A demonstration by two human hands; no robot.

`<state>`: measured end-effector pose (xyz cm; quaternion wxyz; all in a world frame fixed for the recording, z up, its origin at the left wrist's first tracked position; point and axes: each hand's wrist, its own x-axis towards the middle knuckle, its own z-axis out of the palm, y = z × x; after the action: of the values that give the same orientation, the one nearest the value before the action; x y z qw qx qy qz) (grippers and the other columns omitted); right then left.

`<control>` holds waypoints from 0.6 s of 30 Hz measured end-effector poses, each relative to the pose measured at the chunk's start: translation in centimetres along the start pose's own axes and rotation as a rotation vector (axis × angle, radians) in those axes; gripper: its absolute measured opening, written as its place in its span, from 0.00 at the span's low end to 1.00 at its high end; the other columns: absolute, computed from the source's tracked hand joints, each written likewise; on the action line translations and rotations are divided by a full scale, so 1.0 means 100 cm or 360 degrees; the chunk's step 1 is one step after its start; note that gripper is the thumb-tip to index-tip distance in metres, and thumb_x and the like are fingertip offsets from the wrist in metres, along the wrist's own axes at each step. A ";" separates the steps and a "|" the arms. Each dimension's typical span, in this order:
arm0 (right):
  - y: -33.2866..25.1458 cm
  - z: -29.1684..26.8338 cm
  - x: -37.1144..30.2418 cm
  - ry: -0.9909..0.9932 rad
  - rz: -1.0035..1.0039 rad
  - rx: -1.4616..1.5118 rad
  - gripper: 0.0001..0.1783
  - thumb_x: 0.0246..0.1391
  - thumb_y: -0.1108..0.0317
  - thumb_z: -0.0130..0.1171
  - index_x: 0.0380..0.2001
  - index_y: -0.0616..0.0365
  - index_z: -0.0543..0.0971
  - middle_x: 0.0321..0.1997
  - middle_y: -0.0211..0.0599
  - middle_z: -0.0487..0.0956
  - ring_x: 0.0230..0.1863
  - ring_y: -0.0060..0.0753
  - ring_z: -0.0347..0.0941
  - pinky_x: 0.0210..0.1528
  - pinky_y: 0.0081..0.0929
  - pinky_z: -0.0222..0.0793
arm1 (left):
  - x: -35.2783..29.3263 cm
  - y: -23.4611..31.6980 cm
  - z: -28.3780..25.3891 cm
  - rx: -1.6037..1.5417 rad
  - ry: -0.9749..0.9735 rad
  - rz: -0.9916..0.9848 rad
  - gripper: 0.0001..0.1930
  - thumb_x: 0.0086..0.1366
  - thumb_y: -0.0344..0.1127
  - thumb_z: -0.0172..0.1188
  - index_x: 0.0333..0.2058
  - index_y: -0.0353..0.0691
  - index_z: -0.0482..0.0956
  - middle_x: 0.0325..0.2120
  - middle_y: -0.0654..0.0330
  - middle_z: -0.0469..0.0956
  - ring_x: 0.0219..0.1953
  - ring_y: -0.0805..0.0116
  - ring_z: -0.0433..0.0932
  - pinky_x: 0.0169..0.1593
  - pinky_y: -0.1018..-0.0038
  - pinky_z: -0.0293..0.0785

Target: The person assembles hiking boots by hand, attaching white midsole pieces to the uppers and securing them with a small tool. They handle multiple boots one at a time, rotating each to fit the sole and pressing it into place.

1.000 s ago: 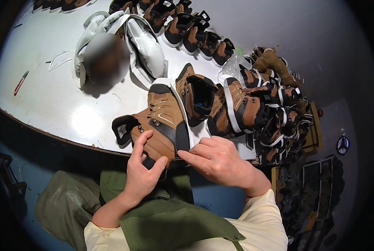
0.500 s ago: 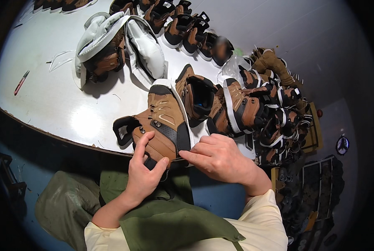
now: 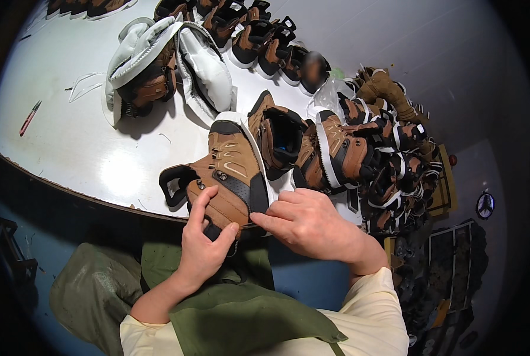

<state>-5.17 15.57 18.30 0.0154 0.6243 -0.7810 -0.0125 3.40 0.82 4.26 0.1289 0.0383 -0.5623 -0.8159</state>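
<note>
A brown boot upper (image 3: 229, 172) with black trim and a white strip along its edge lies on its side at the near edge of the white table (image 3: 87, 148). My left hand (image 3: 203, 246) grips its lower end, thumb and forefinger pinching the brown material. My right hand (image 3: 303, 222) rests against the upper's right edge, fingertips pressing on the black and white border. Both forearms come in from below, over a green apron (image 3: 229, 308).
A second brown upper (image 3: 280, 133) stands just behind, with a heap of more uppers (image 3: 383, 160) to the right. A white padded bundle around another upper (image 3: 152, 71) lies far left. A row of uppers (image 3: 259, 38) lines the far edge. A small red tool (image 3: 29, 117) lies at left.
My hands have stayed on the boot upper with only slight finger shifts. The upper sits in the same place.
</note>
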 end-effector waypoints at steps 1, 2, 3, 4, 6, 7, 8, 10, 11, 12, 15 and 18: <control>-0.001 0.000 0.000 -0.0007 0.0014 -0.0004 0.18 0.40 0.71 0.60 0.40 0.60 0.80 0.25 0.29 0.72 0.31 0.31 0.71 0.31 0.28 0.68 | 0.000 0.000 0.000 0.0000 -0.0002 -0.0006 0.33 0.56 0.23 0.61 0.61 0.31 0.60 0.55 0.55 0.66 0.51 0.70 0.72 0.53 0.74 0.72; -0.002 0.001 0.000 -0.0014 0.0026 -0.0007 0.18 0.40 0.72 0.60 0.40 0.60 0.80 0.25 0.30 0.72 0.31 0.31 0.71 0.30 0.28 0.68 | 0.000 0.000 0.000 0.0001 -0.0001 -0.0011 0.33 0.56 0.23 0.61 0.61 0.31 0.60 0.55 0.55 0.66 0.51 0.70 0.72 0.52 0.74 0.72; -0.003 0.001 -0.001 -0.0028 0.0045 -0.0013 0.18 0.40 0.72 0.60 0.39 0.61 0.80 0.24 0.30 0.72 0.31 0.32 0.71 0.30 0.28 0.68 | -0.001 0.000 0.001 0.0001 0.0000 -0.0017 0.33 0.56 0.23 0.61 0.61 0.31 0.60 0.55 0.55 0.66 0.51 0.70 0.72 0.52 0.74 0.72; -0.005 0.001 -0.003 -0.0042 0.0065 -0.0018 0.18 0.40 0.72 0.60 0.39 0.61 0.80 0.24 0.31 0.72 0.30 0.32 0.71 0.30 0.28 0.68 | -0.001 -0.001 0.001 0.0013 0.0004 0.0000 0.33 0.56 0.23 0.61 0.61 0.31 0.60 0.55 0.55 0.66 0.51 0.70 0.72 0.52 0.74 0.72; -0.008 0.000 -0.004 -0.0084 0.0132 -0.0004 0.17 0.40 0.72 0.61 0.38 0.61 0.79 0.24 0.32 0.72 0.30 0.34 0.72 0.29 0.29 0.69 | -0.001 -0.004 0.002 0.0037 0.0008 0.0033 0.33 0.56 0.22 0.61 0.61 0.31 0.61 0.55 0.55 0.66 0.51 0.70 0.73 0.52 0.74 0.72; -0.010 -0.001 -0.004 -0.0111 0.0177 0.0015 0.16 0.40 0.73 0.61 0.37 0.61 0.79 0.24 0.33 0.72 0.29 0.35 0.72 0.29 0.30 0.69 | -0.001 -0.004 0.003 0.0040 0.0016 0.0049 0.33 0.56 0.23 0.62 0.61 0.32 0.61 0.54 0.53 0.68 0.50 0.68 0.74 0.51 0.73 0.73; -0.011 -0.002 -0.004 -0.0139 0.0225 0.0034 0.15 0.40 0.73 0.61 0.36 0.60 0.78 0.23 0.34 0.73 0.29 0.36 0.72 0.29 0.31 0.70 | -0.001 -0.003 0.004 0.0041 0.0020 0.0065 0.33 0.56 0.23 0.62 0.61 0.32 0.61 0.53 0.51 0.70 0.49 0.67 0.75 0.50 0.72 0.74; -0.012 -0.002 -0.005 -0.0182 0.0304 0.0101 0.12 0.41 0.73 0.61 0.34 0.60 0.77 0.23 0.35 0.73 0.29 0.38 0.73 0.28 0.33 0.70 | -0.001 -0.004 0.005 0.0048 0.0022 0.0083 0.33 0.56 0.23 0.63 0.60 0.32 0.61 0.52 0.49 0.71 0.48 0.66 0.77 0.49 0.72 0.74; -0.013 -0.002 -0.005 -0.0204 0.0341 0.0135 0.11 0.41 0.73 0.61 0.33 0.60 0.77 0.23 0.36 0.73 0.29 0.39 0.74 0.28 0.34 0.70 | -0.002 -0.007 0.005 0.0055 0.0021 0.0085 0.33 0.56 0.23 0.63 0.60 0.32 0.61 0.52 0.49 0.71 0.47 0.66 0.77 0.49 0.71 0.75; -0.014 -0.003 -0.004 -0.0230 0.0375 0.0144 0.10 0.42 0.73 0.61 0.32 0.60 0.76 0.23 0.37 0.74 0.29 0.40 0.74 0.28 0.35 0.70 | -0.002 -0.008 0.005 0.0061 0.0021 0.0087 0.33 0.56 0.23 0.63 0.60 0.32 0.61 0.52 0.49 0.71 0.47 0.66 0.77 0.49 0.71 0.75; -0.015 -0.004 -0.004 -0.0269 0.0468 0.0192 0.10 0.44 0.72 0.62 0.34 0.60 0.77 0.22 0.37 0.74 0.27 0.41 0.76 0.27 0.36 0.71 | -0.002 -0.008 0.006 0.0113 0.0023 0.0121 0.33 0.56 0.23 0.63 0.60 0.32 0.61 0.52 0.49 0.72 0.48 0.66 0.77 0.49 0.72 0.75; -0.012 0.001 -0.008 -0.0223 0.0546 0.0314 0.15 0.45 0.71 0.66 0.40 0.59 0.81 0.21 0.37 0.75 0.22 0.39 0.75 0.24 0.33 0.69 | -0.002 -0.003 0.006 0.0070 0.0035 0.0019 0.34 0.55 0.23 0.62 0.61 0.31 0.61 0.55 0.54 0.67 0.51 0.69 0.73 0.52 0.74 0.73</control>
<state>-3.82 16.04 18.17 -0.0982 0.4781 -0.8725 0.0233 3.44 1.50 4.20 0.1391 0.0467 -0.5789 -0.8021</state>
